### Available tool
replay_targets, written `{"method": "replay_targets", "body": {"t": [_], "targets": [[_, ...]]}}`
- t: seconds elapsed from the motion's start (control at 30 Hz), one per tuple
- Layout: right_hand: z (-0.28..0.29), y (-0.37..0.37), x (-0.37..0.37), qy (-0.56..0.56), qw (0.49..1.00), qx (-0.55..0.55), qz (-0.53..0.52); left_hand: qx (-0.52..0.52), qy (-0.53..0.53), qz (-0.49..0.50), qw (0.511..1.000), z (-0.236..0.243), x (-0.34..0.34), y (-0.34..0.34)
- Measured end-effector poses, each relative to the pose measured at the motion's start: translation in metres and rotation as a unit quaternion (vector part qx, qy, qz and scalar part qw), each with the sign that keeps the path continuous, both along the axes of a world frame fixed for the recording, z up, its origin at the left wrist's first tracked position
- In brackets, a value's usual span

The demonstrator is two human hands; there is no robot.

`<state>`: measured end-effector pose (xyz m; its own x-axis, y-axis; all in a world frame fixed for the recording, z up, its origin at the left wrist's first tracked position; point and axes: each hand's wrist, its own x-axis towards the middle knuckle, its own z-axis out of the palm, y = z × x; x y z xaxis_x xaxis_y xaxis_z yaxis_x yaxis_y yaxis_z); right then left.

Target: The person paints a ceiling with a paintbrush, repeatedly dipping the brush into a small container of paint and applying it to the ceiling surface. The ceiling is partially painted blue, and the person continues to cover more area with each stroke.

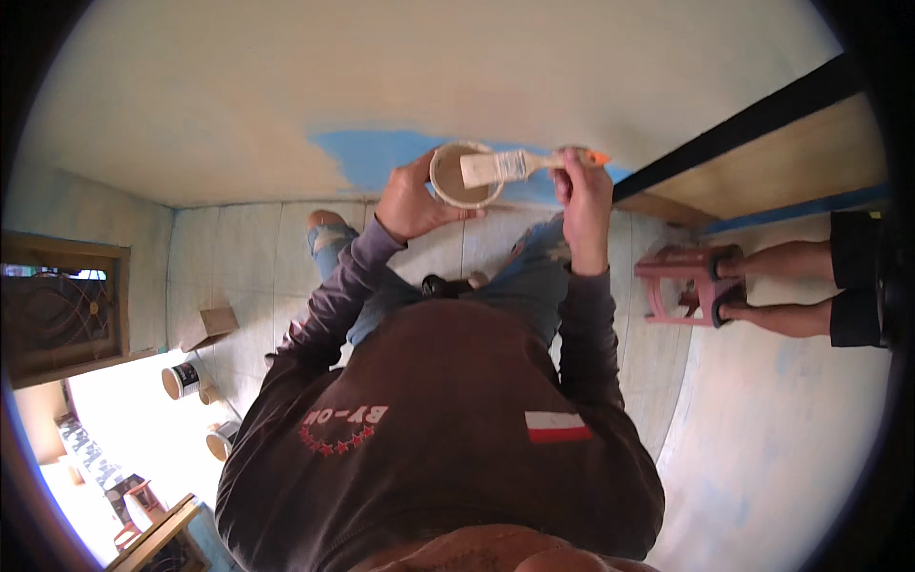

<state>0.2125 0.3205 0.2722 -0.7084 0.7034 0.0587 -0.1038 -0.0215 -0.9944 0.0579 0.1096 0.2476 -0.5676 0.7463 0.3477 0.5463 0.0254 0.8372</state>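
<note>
In front of my chest, my left hand (pixel 408 204) is wrapped around a small round tub of cream paint (pixel 467 202), its open top facing me. My right hand (pixel 583 198) grips a flat paintbrush (pixel 511 166) by the handle, which has an orange end. Pale paint coats the bristles, which lie over the tub's mouth; whether they touch the rim I cannot tell. Just beyond both hands rises a wall (pixel 534 67), mostly cream. Low on it a blue patch (pixel 367 157) shows, partly hidden behind my hands and the tub.
A person's bare legs (pixel 786 286) stand on a reddish plastic stool (pixel 658 276) to the right. A black beam (pixel 753 124) slants along the right wall. On the left floor are a cardboard box (pixel 208 328) and two paint buckets (pixel 179 381). A grilled window (pixel 67 310) is beyond them.
</note>
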Motion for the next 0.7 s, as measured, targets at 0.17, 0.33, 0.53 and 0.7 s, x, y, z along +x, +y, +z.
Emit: {"method": "replay_targets", "body": {"t": [0.17,0.33,0.53,0.7], "targets": [[0.015,-0.006,0.005,0.075,0.993,-0.090,-0.004,0.016,-0.026,0.000,1.000,0.032,0.004,0.000],[0.034,-0.006,0.004,0.097,0.994,-0.048,-0.009,0.029,-0.004,0.021,0.999,0.054,0.004,0.006],[0.056,-0.017,0.013,0.117,0.991,-0.067,-0.013,0.041,-0.003,0.045,0.998,0.062,0.011,0.007],[0.055,-0.013,0.021,0.140,0.987,-0.072,-0.007,0.053,0.022,0.052,0.997,0.077,0.019,0.008]]}}
